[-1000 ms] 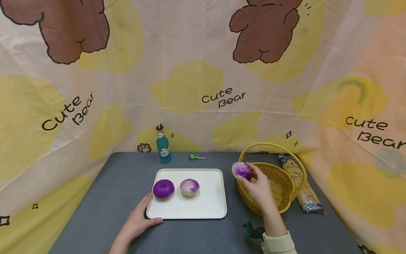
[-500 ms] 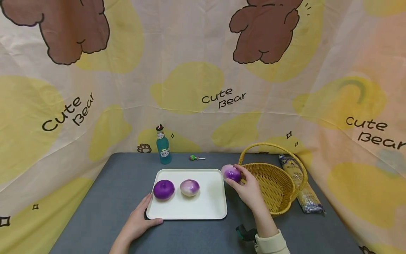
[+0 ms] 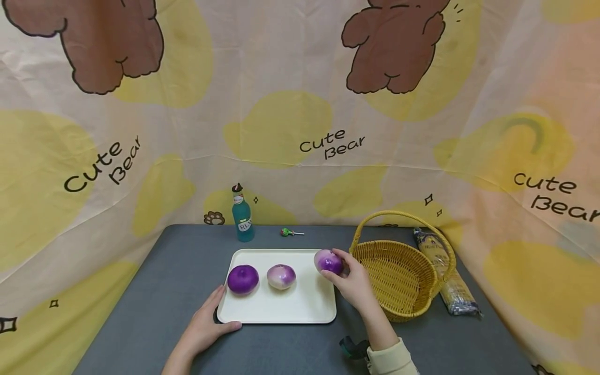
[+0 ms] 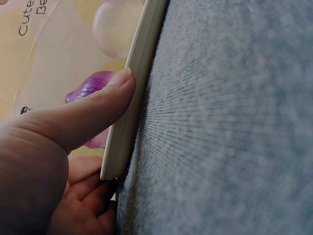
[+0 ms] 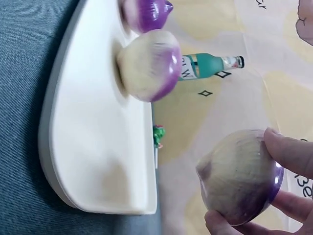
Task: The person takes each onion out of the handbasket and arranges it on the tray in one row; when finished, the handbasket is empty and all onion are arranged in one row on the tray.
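Purple-and-white round onion held above the right edge of the cream rectangular tray.
The right hand had its fingers curled round that onion, off the tray's surface, just left of the yellow woven basket with a hoop handle. The left hand gripped the tray's near-left corner, thumb lying along its rim, fingers tucked beneath. On the tray sat a deep purple onion and, beside it, a paler purple-white onion. Behind them on the grey worktop stood a teal glass bottle and a small green lollipop; a clear packet of noodles lay right of the basket.
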The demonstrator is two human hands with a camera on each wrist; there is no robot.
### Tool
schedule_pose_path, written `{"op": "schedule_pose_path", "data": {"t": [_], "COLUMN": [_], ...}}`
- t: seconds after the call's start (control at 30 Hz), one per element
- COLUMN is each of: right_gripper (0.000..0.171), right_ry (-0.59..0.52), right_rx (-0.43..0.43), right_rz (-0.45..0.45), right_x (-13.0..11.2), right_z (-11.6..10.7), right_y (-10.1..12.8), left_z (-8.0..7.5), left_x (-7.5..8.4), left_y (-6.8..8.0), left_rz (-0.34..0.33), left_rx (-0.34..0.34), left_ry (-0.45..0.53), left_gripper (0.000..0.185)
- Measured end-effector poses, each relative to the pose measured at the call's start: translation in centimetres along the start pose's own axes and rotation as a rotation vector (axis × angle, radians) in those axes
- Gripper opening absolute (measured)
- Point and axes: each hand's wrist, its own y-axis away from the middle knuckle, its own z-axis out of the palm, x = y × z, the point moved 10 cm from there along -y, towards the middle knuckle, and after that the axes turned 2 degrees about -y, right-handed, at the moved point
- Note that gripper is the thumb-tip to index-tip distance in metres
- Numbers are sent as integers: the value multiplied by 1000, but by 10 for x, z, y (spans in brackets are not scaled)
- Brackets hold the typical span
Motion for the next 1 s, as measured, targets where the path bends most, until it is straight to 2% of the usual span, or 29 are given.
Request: {"op": "schedule_pose_path", "data": {"t": [0.17,0.47,0.77,1.0], "right_gripper": [61,64,64,65], "right_ry": [-1,10,85,103], "right_rx": [-14,-60,-72,-91], "right_rz": [-30,-11,2,1], "right_x": [2,12,23,31], "right_z": [12,33,41,47], "right_y": [-1,-4,-5,-7], "left_z": [0,0,-1,-2], "left_x": [-1,1,3,2], "left_y": [0,1,2,2], "left_rz": [-3,1,3,11], "left_rx": [-1,-2,2,6], "left_ry": [-4,-11,-3,12], "left_gripper": [118,118,118,117]}}
